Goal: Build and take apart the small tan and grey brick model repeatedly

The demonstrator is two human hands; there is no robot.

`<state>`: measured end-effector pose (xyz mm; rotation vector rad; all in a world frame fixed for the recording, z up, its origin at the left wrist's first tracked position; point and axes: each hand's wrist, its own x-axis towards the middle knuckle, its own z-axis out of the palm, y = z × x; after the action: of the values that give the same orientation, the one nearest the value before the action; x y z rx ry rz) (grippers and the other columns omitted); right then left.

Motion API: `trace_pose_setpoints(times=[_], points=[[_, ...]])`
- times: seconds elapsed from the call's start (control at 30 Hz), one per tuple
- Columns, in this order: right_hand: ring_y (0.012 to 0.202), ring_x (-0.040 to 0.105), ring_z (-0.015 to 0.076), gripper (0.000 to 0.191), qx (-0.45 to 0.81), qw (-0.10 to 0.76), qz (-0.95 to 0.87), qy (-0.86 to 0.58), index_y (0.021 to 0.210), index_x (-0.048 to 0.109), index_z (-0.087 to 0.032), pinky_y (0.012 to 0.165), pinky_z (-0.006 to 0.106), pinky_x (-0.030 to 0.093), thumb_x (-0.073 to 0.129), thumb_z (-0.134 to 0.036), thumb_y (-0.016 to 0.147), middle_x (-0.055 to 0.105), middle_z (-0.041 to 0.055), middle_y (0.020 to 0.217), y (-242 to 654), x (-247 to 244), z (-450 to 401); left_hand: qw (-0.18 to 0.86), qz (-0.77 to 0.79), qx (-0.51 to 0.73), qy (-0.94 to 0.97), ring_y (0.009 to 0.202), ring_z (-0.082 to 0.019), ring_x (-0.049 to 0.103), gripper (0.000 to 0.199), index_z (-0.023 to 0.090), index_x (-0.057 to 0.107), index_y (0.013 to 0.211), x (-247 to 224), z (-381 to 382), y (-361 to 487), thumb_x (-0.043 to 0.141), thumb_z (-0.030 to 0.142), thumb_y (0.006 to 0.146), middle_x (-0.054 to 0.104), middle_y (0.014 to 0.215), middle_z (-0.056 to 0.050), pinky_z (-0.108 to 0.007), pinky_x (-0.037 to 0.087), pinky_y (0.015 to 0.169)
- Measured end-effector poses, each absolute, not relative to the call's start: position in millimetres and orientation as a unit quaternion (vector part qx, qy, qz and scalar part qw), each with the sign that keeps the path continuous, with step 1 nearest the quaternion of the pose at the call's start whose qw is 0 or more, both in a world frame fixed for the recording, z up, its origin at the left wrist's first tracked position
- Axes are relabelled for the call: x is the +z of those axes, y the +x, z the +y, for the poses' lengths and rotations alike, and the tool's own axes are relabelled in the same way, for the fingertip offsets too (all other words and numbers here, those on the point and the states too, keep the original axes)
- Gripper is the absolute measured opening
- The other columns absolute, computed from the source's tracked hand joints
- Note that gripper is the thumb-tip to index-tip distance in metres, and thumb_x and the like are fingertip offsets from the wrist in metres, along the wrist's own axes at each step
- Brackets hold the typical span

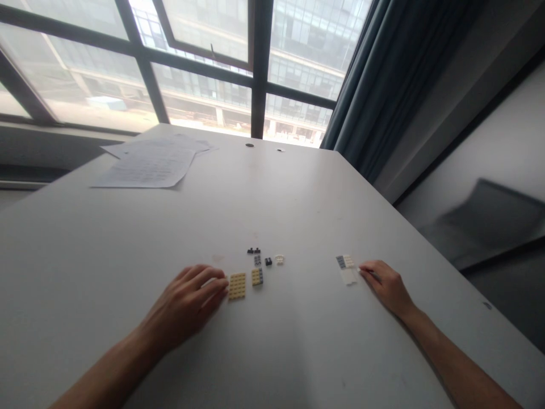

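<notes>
My left hand [193,298] rests on the white table, its fingers loosely stretched and their tips at the left edge of a tan studded building plate [237,286]. Just right of that plate lies a smaller tan-and-grey brick piece [257,277]. My right hand [386,284] pinches a small white brick piece [360,271], mostly hidden by the fingers. Beside those fingers sit grey bricks [340,262], cream studded bricks [348,261] and smooth white pieces [348,276].
Behind the tan pieces are black bricks [254,250], a grey studded piece [257,260], a black block [268,261] and a white arched piece [279,259]. Printed papers [149,165] lie at the far left. A window and dark curtain [383,85] stand beyond the table [272,204].
</notes>
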<state>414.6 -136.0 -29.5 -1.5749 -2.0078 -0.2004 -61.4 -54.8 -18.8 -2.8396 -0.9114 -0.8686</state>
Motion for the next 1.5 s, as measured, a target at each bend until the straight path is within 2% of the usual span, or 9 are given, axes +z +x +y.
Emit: trace_pose_setpoints(times=[0.2, 0.5, 0.77, 0.97, 1.1, 1.2, 1.3, 1.4, 1.5], points=[[0.082, 0.064, 0.0204, 0.014, -0.074, 0.279, -0.777, -0.560, 0.088, 0.064, -0.021, 0.077, 0.036, 0.054, 0.051, -0.025, 0.091, 0.068, 0.0063, 0.087, 407.5, -29.9, -133.6, 0.024, -0.295, -0.273, -0.915, 0.085, -0.017, 0.059, 0.011, 0.022, 0.064, 0.093, -17.0, -55.5, -61.3, 0.055, 0.019, 0.086, 0.066, 0.094, -0.004, -0.032, 0.045, 0.080], [0.089, 0.060, 0.0199, 0.020, -0.099, 0.281, -0.809, -0.506, 0.103, 0.066, -0.021, 0.081, 0.038, 0.052, 0.055, -0.015, 0.087, 0.066, 0.0078, 0.097, 388.7, -21.5, -149.5, 0.028, -0.294, -0.279, -0.914, 0.084, -0.017, 0.060, 0.011, 0.022, 0.064, 0.092, -18.8, -54.8, -61.7, 0.054, 0.020, 0.086, 0.067, 0.094, -0.004, -0.032, 0.045, 0.080], [0.094, 0.060, 0.0207, 0.020, -0.085, 0.240, -0.829, -0.498, 0.102, 0.067, -0.022, 0.085, 0.039, 0.050, 0.053, -0.020, 0.088, 0.066, 0.0085, 0.103, 376.9, -19.0, -149.3, 0.024, -0.292, -0.277, -0.915, 0.085, -0.017, 0.059, 0.010, 0.022, 0.063, 0.092, -17.7, -55.4, -61.4, 0.055, 0.018, 0.086, 0.067, 0.094, -0.004, -0.032, 0.045, 0.079], [0.096, 0.059, 0.0213, 0.022, -0.087, 0.266, -0.817, -0.505, 0.107, 0.065, -0.020, 0.085, 0.039, 0.050, 0.053, -0.020, 0.088, 0.064, 0.0101, 0.104, 380.2, -22.6, -149.1, 0.024, -0.291, -0.276, -0.916, 0.084, -0.017, 0.058, 0.010, 0.021, 0.063, 0.091, -16.8, -56.2, -60.4, 0.054, 0.018, 0.086, 0.067, 0.094, -0.005, -0.032, 0.044, 0.079], [0.096, 0.059, 0.0212, 0.022, -0.078, 0.272, -0.825, -0.489, 0.107, 0.064, -0.019, 0.087, 0.040, 0.050, 0.053, -0.020, 0.088, 0.063, 0.0102, 0.103, 365.2, -22.0, -147.4, 0.017, -0.317, -0.268, -0.909, 0.088, -0.018, 0.059, 0.014, 0.020, 0.062, 0.099, -19.7, -56.1, -62.7, 0.053, 0.021, 0.088, 0.066, 0.097, -0.006, -0.034, 0.045, 0.082], [0.098, 0.059, 0.0214, 0.023, -0.058, 0.261, -0.843, -0.466, 0.110, 0.062, -0.019, 0.088, 0.040, 0.049, 0.052, -0.022, 0.089, 0.064, 0.0101, 0.104, 335.0, -17.9, -145.1, 0.020, -0.348, -0.277, -0.895, 0.095, -0.020, 0.059, 0.021, 0.020, 0.060, 0.107, -21.3, -53.6, -66.1, 0.053, 0.026, 0.089, 0.066, 0.103, -0.007, -0.036, 0.045, 0.087], [0.104, 0.057, 0.0231, 0.031, -0.028, 0.234, -0.858, -0.457, 0.117, 0.058, -0.015, 0.092, 0.042, 0.048, 0.051, -0.029, 0.090, 0.062, 0.0128, 0.113, 292.7, -13.4, -141.9, 0.024, -0.360, -0.272, -0.892, 0.109, -0.024, 0.056, 0.034, 0.020, 0.053, 0.121, -18.4, -52.7, -67.8, 0.052, 0.033, 0.090, 0.062, 0.118, -0.010, -0.039, 0.043, 0.093], [0.118, 0.050, 0.0260, 0.050, 0.003, 0.187, -0.871, -0.454, 0.130, 0.049, -0.010, 0.100, 0.043, 0.043, 0.051, -0.041, 0.090, 0.056, 0.0166, 0.127, 248.4, -9.5, -137.4, 0.017, -0.340, -0.215, -0.915, 0.130, -0.028, 0.040, 0.063, 0.020, 0.031, 0.142, -14.0, -58.6, -66.0, 0.050, 0.047, 0.089, 0.044, 0.142, -0.012, -0.043, 0.034, 0.106], [0.128, 0.041, 0.0280, 0.064, 0.015, 0.167, -0.879, -0.446, 0.137, 0.041, -0.006, 0.107, 0.043, 0.037, 0.046, -0.049, 0.090, 0.048, 0.0189, 0.137, 212.2, -6.5, -131.8, -0.008, -0.305, -0.131, -0.943, 0.141, -0.030, 0.021, 0.086, 0.019, 0.008, 0.150, -14.6, -69.9, -63.7, 0.047, 0.060, 0.085, 0.023, 0.154, -0.012, -0.045, 0.020, 0.114]])
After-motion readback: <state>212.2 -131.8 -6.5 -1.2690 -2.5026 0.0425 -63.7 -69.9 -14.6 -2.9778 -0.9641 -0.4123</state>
